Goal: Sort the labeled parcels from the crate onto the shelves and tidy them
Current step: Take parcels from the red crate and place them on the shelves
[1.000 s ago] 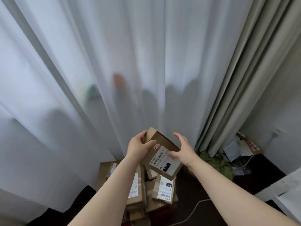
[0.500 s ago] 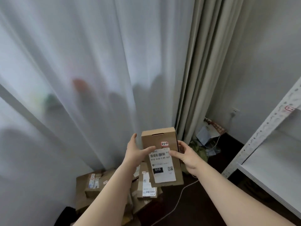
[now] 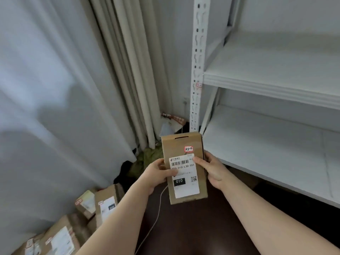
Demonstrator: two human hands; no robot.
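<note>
Cardboard parcel (image 3: 184,168) is gripped at both edges, left hand (image 3: 156,173) and right hand (image 3: 211,170) fingers clamped on it, thumbs across its white label. It hangs before the white shelves (image 3: 272,83), more parcels (image 3: 103,205) heaped lower left.

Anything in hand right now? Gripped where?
The parcel, held in both hands at mid-length: left hand on its left edge, right hand on its right edge, thumbs over the labeled face.
</note>
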